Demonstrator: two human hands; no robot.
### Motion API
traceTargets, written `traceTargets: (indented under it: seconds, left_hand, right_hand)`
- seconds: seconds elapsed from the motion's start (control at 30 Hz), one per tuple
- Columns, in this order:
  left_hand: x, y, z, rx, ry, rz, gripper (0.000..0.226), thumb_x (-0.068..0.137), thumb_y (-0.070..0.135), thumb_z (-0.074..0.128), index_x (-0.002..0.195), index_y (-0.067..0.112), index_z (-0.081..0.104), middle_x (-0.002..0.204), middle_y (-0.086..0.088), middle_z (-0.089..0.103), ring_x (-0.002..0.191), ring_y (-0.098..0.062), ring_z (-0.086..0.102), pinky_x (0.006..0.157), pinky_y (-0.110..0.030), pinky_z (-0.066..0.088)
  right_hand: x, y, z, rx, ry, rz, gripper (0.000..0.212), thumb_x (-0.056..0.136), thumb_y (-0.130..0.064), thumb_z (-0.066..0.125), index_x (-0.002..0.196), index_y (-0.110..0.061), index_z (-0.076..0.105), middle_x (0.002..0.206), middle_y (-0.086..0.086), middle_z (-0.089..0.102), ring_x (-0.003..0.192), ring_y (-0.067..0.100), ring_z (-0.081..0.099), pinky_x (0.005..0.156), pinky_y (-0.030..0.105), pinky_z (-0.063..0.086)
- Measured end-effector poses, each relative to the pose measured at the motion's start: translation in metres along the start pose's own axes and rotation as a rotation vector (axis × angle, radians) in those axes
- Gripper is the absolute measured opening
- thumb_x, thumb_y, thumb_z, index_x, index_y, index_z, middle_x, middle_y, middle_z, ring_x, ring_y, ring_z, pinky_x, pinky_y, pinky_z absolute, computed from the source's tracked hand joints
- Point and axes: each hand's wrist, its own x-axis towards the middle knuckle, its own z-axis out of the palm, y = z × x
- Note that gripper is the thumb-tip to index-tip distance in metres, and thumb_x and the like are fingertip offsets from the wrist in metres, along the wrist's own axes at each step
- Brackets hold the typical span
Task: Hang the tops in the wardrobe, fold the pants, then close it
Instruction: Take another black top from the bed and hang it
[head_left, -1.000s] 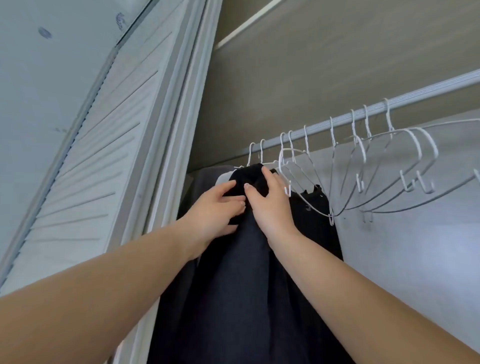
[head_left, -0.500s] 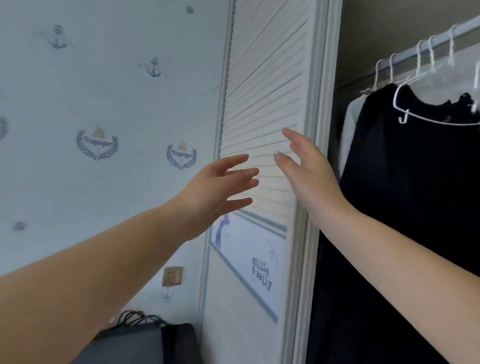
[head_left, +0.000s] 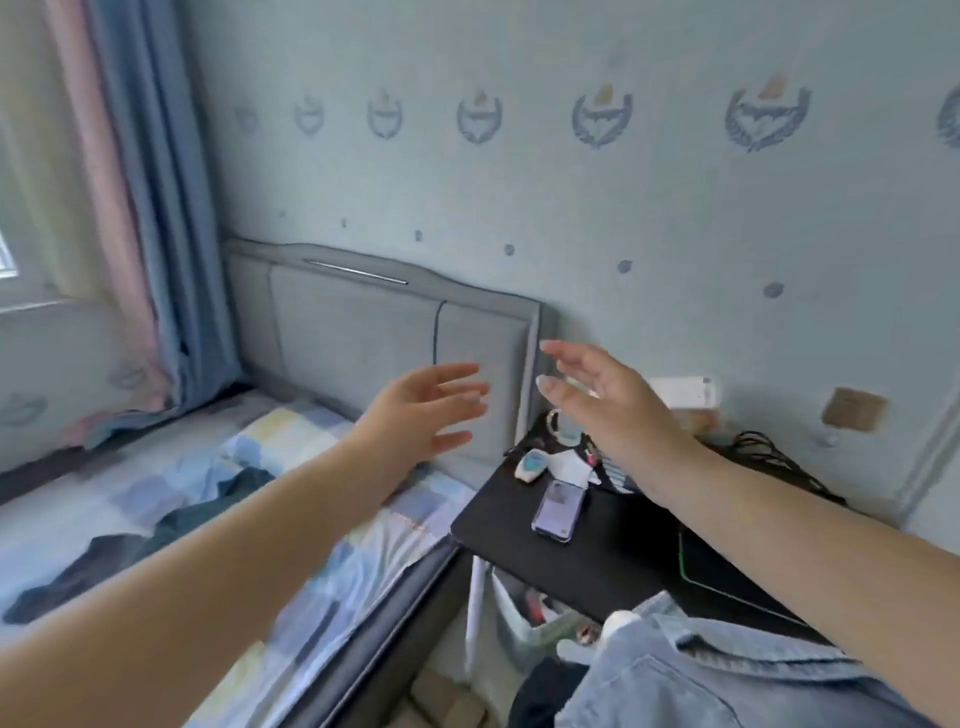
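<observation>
Head view: both hands up in mid-air, left hand (head_left: 423, 410) and right hand (head_left: 605, 397) spread wide, holding nothing. Dark clothes (head_left: 156, 535) sprawl on the checked bed (head_left: 322, 582); a denim garment (head_left: 701, 670) lies low right. Phone (head_left: 560, 509) on the black bedside table (head_left: 613, 561), blue emblem wallpaper (head_left: 623, 208) behind.

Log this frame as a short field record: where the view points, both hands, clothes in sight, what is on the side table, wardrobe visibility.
view: bedroom corner, bed with grey headboard
left hand: open, in the air, holds nothing
right hand: open, in the air, holds nothing
clothes: dark garments lying on the bed; denim garment at lower right
side table: black, bears a phone and small items too blurred to name
wardrobe: not in view
</observation>
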Motion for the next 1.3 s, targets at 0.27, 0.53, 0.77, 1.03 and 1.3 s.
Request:
traceTargets:
  seconds: [0.27,0.53,0.77,1.03,1.3]
  left_hand:
    - [-0.098,-0.050,-0.182,0.046,0.449,-0.111,0.023,0.090,0.010,0.062,0.108,0.024,0.063,0.109,0.003,0.070,0.099,-0.015,0.066,0.090,-0.033,0.052]
    - [-0.187,-0.130,-0.299,0.021,0.885,-0.335,0.028,0.090,0.014,0.064,0.116,0.025,0.061,0.113,0.004,0.069,0.102,-0.011,0.067,0.087,-0.030,0.054]
    - [-0.224,-0.181,-0.361,-0.137,1.214,-0.461,0.032,0.090,0.013,0.064,0.120,0.021,0.059,0.114,0.002,0.068,0.103,-0.013,0.065,0.086,-0.031,0.053]
    - [-0.248,-0.212,-0.398,-0.310,1.432,-0.487,0.029,0.092,0.010,0.059,0.121,0.017,0.058,0.116,-0.001,0.066,0.099,-0.010,0.064,0.080,-0.028,0.051]
    - [-0.283,-0.242,-0.489,-0.418,1.466,-0.524,0.026,0.090,0.009,0.062,0.113,0.020,0.061,0.113,-0.001,0.068,0.102,-0.013,0.064,0.085,-0.031,0.051]
  right_hand:
    - [0.023,-0.012,0.212,0.202,-0.502,-0.026,0.033,0.086,-0.031,0.065,0.116,-0.035,0.051,0.126,-0.011,0.053,0.127,0.005,0.045,0.099,0.021,0.037]
    - [0.027,0.011,0.387,0.315,-0.918,0.066,0.032,0.090,-0.026,0.061,0.117,-0.039,0.050,0.128,-0.013,0.053,0.125,0.004,0.046,0.107,0.030,0.037]
    - [0.048,0.029,0.498,0.322,-1.134,0.195,0.027,0.092,-0.023,0.060,0.115,-0.036,0.053,0.121,-0.017,0.055,0.121,0.006,0.049,0.103,0.028,0.039]
    - [0.048,0.027,0.596,0.220,-1.303,0.284,0.034,0.094,-0.023,0.057,0.128,-0.023,0.052,0.121,-0.008,0.056,0.115,0.008,0.051,0.098,0.027,0.040]
    - [0.037,0.016,0.701,0.139,-1.296,0.357,0.036,0.093,-0.023,0.058,0.128,-0.024,0.053,0.121,-0.004,0.056,0.115,0.011,0.052,0.101,0.030,0.041]
